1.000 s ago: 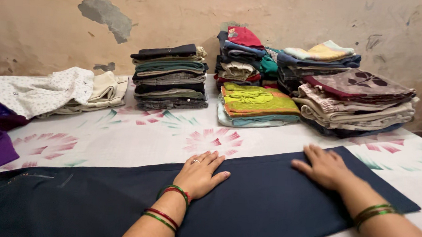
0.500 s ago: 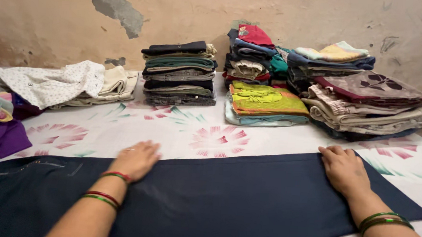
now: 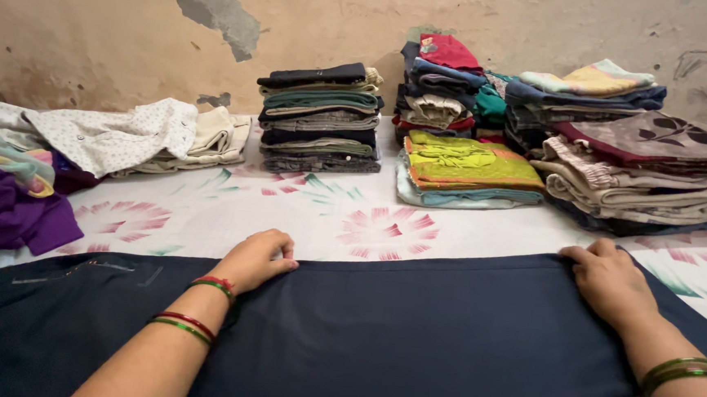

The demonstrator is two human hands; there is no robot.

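Left fingers (image 3: 273, 247) curled together, knuckles down on far edge of navy cloth (image 3: 411, 333). Right hand (image 3: 610, 280) flat, fingers close, pinning same edge at 3 o'clock. Neither clamped. Cloth lies across near side, 9 to 3. Best: press evenly, keep edge straight, pull out creases. Beneath: floral sheet (image 3: 368, 220). At 12, folded stacks (image 3: 322, 115); peeling wall (image 3: 217, 18) behind.

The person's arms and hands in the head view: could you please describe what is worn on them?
Both forearms are bare, with no sleeves in view. The left hand has thin bangles behind it in two pairs, red and green. The right hand has a stack of thin green bangles on its wrist. I can make out no rings or gloves.
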